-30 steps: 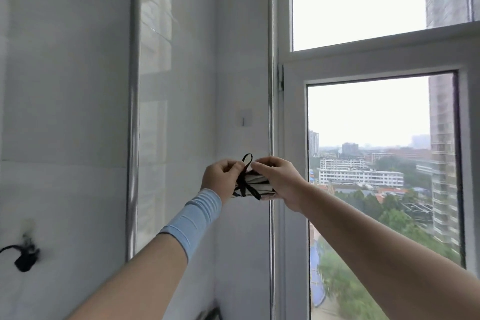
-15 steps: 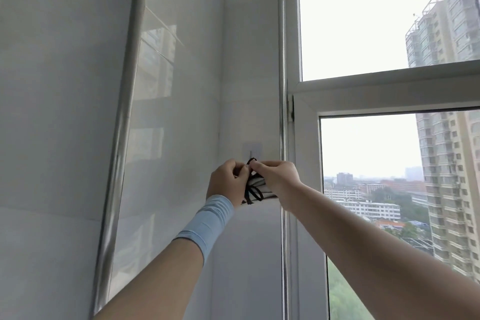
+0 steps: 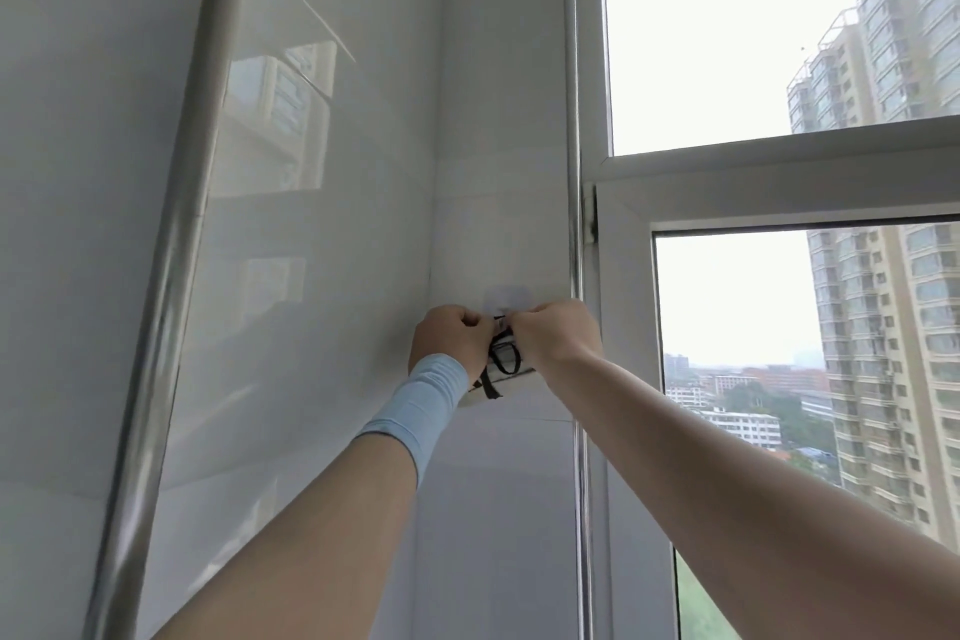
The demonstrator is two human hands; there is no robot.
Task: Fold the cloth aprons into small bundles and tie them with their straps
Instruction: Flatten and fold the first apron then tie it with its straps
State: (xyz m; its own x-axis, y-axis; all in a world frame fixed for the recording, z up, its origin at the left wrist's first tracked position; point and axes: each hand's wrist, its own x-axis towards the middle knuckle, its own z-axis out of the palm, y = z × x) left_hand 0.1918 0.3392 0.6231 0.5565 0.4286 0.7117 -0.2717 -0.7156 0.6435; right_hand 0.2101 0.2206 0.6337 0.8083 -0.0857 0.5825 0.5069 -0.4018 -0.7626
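Fists curled, your left grip (image 3: 449,340) and right grip (image 3: 558,335) both pinch the black strap (image 3: 488,386) of the apron bundle (image 3: 514,376); it hangs between them against the wall (image 3: 311,276), just under a clear hook (image 3: 503,299).

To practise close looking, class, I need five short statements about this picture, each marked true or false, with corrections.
1. Both the left hand and the right hand hold a small folded pale cloth bundle tied with a black strap. True.
2. The bundle lies on a table. False: it is held up against the white tiled wall, just below a clear plastic wall hook.
3. A light blue fabric cuff covers the left wrist. True.
4. The white-framed window is left of the hands. False: it is on their right.
5. A shiny metal pipe runs up the wall left of the hands. True.
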